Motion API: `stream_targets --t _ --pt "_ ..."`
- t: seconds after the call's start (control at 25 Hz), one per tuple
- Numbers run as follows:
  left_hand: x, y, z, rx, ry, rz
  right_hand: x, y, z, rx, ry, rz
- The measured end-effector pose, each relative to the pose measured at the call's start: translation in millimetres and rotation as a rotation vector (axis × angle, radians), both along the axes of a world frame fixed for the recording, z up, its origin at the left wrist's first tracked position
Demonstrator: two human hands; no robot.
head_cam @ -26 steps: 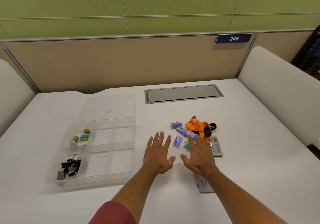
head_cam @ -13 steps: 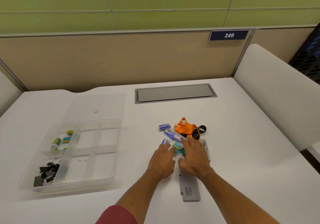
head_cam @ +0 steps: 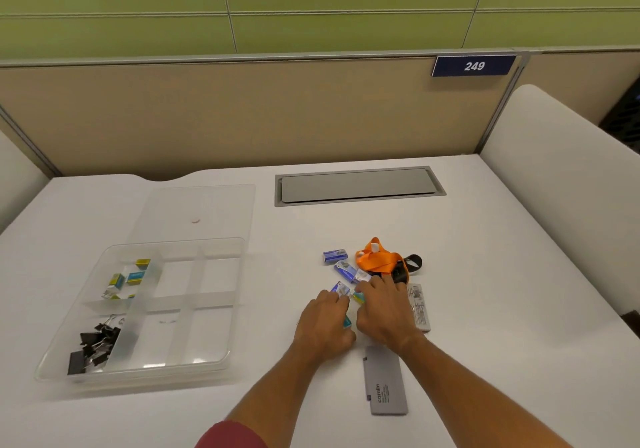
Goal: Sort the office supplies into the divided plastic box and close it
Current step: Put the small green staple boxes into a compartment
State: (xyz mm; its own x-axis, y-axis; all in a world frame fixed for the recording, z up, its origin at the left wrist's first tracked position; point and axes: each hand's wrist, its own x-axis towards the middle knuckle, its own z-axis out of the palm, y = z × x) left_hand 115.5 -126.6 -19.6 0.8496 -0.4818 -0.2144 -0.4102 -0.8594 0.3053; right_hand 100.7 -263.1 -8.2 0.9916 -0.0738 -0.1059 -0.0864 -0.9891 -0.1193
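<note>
Nearest the person, a flat grey case [head_cam: 385,380] lies on the white desk [head_cam: 485,309], just below the right wrist. Above it both hands work in the small pile of supplies. The left hand [head_cam: 325,326] has its fingers curled over a teal packet [head_cam: 347,323], though whether it actually grips it cannot be told; the right hand [head_cam: 384,309] lies over the pile with fingers bent, its hold likewise unclear. A second ago both hands were spread flat and short of the pile — now they have closed in on it. Blue staple boxes [head_cam: 335,256] and an orange lanyard [head_cam: 377,260] sit just beyond the fingertips. Well to the left stands the divided clear box [head_cam: 221,357], open, holding black binder clips [head_cam: 93,340] in its near-left compartment and small yellow-teal packets [head_cam: 133,276] in the far-left one. Its lid [head_cam: 197,212] lies flat behind it.
</note>
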Motion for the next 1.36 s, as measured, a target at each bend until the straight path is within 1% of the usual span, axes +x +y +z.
stream_targets --t 0.08,0.2,0.4,0.6,0.72,0.8,0.88,1.0,1.16,1.36 --pt "3 15 4 0.003 -0.014 0.021 4 6 -1 -0.079 0.031 0.017" --pt "7 34 8 -0.004 -0.005 0.069 6 13 -1 -0.126 0.053 -0.009" --pt "9 56 17 -0.048 -0.062 0.087 6 28 11 -0.091 -0.069 -0.103" --pt "6 72 30 -0.086 -0.110 0.092 4 46 19 -0.122 -0.197 -0.111" --pt "7 85 36 -0.101 -0.131 0.091 4 58 25 -0.067 -0.245 -0.098" --pt "9 96 39 -0.116 -0.150 0.085 4 69 30 0.021 -0.254 -0.073" --pt "11 112 43 -0.125 -0.176 0.087 6 86 35 0.153 -0.225 -0.104" --pt "16 143 47 -0.136 -0.206 0.084 11 118 43 0.260 -0.170 -0.133" --pt "27 194 51 -0.176 -0.214 0.110 23 168 48 0.333 -0.143 -0.131" --pt "41 254 48 -0.190 -0.228 0.113 30 221 43 0.342 -0.188 -0.091"
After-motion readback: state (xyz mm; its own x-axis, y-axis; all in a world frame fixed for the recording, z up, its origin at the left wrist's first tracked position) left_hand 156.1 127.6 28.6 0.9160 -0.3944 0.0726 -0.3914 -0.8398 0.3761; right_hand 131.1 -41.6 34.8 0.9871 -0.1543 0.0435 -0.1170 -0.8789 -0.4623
